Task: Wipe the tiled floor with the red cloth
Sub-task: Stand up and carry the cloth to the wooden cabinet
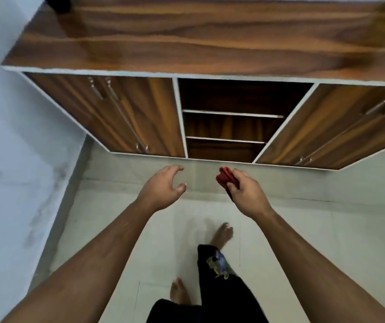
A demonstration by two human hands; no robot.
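I stand on a pale tiled floor (pixel 303 241) and look down at both outstretched arms. My right hand (pixel 247 192) is shut on a bunched red cloth (pixel 225 177), held in the air well above the floor, in front of the cabinet's base. My left hand (pixel 163 187) hovers beside it, a short gap to the left, fingers curled apart and holding nothing. The lower part of the cloth is hidden behind my right hand.
A low wooden cabinet (pixel 210 38) with closed doors and open middle shelves (pixel 233 116) stands straight ahead against the wall. A pale wall (pixel 12 159) runs along the left. My bare feet (pixel 223 234) and dark trousers (pixel 212 287) are below my arms.
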